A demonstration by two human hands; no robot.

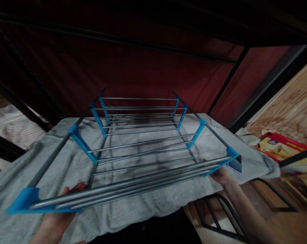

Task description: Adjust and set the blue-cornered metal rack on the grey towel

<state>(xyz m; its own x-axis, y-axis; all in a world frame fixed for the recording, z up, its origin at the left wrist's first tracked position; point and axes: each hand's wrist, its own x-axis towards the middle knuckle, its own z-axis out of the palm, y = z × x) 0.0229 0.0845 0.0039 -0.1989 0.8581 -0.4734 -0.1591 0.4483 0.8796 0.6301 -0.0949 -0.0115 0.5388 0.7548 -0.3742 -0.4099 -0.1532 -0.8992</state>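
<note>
Metal rack lies across the middle of the scene on a grey cloth – its near end toward the person, its far end by the dark red backing. Blue brackets join the long side rails and carry the cross bars; one thin bar slants across its neighbours in the middle section. Three bars sit close together at the near end.

Left hand: at the near left corner, partly behind the near bars, fingers showing past them. Right hand: at the near right corner, partly covered by the bars and bracket there. Grip of either hand – cannot tell whether closed on the rack or only against it.

Dark flat object on the cloth, just right of the near right corner. Farther right, a red and yellow box. Near right, below the cloth edge: black metal frame. Far left, beyond dark posts: striped cloth, its stripes faint.
</note>
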